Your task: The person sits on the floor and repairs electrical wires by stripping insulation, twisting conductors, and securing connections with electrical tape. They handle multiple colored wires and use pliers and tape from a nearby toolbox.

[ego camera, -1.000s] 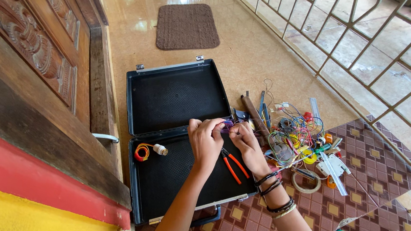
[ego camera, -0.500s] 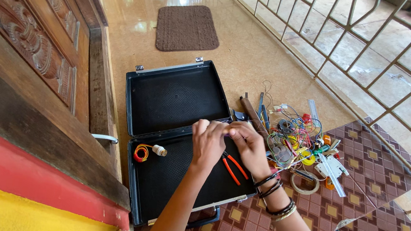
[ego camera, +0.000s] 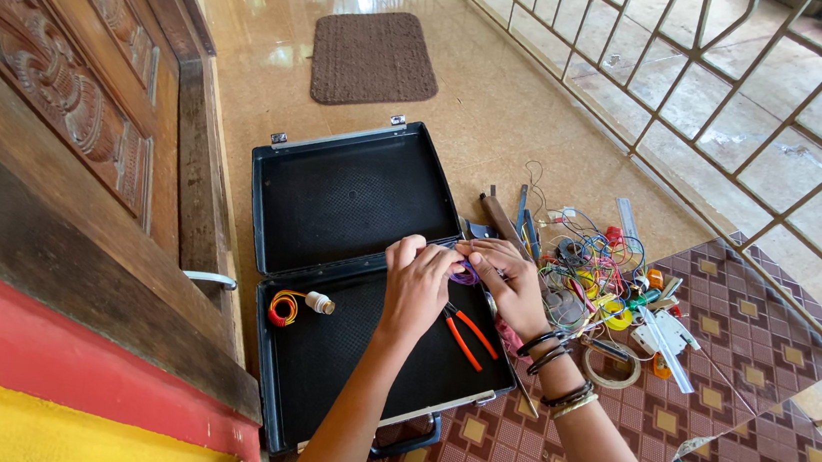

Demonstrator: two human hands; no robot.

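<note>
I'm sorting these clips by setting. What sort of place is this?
Probably a house's front porch or veranda: a carved wooden door, a doormat on the shiny tiled floor, and a metal railing open to the outdoors.

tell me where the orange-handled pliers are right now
In the head view, the orange-handled pliers lie inside the open black case, just below the left hand.

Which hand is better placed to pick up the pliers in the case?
Left, probably. The left hand sits over the case, just above the orange-handled pliers. The right hand is as near, but pinches the purple wire coil, so it looks busier.
</note>
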